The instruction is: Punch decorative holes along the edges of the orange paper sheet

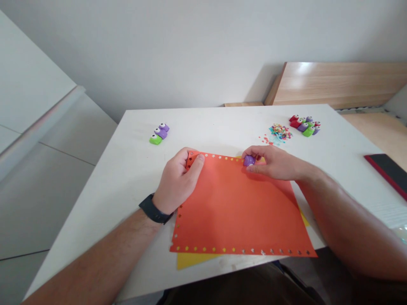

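An orange sheet of paper [238,203] lies tilted before me, with star-shaped holes along its left, bottom and part of its top edge. My left hand [181,178] pinches the sheet's upper left corner, thumb on top. A small purple paper punch [249,161] sits on the top edge, where the row of holes ends. My right hand [270,161] is closed around this punch, thumb on the near side and fingers on the far side. Beneath the orange sheet, a yellow sheet [193,260] sticks out at the bottom and right.
Three punches [160,132], green and purple, stand at the table's left. Colourful confetti [280,132] is heaped at the back right, beside several red, green and purple punches [305,125]. A black and red flat object [386,169] lies on the right of the white table [104,199].
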A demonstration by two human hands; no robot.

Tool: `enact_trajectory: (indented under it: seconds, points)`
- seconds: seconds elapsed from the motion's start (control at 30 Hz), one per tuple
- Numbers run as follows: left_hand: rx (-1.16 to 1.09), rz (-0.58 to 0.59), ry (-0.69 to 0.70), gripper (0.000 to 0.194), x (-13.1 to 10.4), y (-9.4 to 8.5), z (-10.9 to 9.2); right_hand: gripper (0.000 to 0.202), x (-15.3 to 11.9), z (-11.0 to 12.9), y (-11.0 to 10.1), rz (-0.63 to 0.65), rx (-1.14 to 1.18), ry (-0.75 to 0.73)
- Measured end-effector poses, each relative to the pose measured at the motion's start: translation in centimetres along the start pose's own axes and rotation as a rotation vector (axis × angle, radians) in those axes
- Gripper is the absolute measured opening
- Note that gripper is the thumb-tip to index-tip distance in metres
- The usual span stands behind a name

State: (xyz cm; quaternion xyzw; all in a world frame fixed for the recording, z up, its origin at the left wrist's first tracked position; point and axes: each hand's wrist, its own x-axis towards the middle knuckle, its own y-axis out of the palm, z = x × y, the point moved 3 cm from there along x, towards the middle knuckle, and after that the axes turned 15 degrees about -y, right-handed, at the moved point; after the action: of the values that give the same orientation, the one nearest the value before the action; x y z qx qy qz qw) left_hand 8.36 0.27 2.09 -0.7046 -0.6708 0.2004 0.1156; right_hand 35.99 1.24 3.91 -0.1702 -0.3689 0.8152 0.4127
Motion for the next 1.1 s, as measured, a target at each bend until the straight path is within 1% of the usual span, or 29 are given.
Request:
enact_trajectory:
  seconds: [0.6,0.83,1.1]
  points:
    - [0.005,-0.014,0.002,0.025,0.09,-0.06,0.06,0.027,0.22,-0.03,0.42,-0.01,-0.024,0.007]
    - [-0.027,0.01,-0.005,0.025,0.09,0.0,-0.02,0.024,0.32,-0.05,0.62,-0.019,-0.033,0.009]
    - [-0.008,-0.01,-0.005,0.024,0.07,-0.02,-0.03,0.019,0.4,0.39,0.66,-0.032,-0.043,0.016]
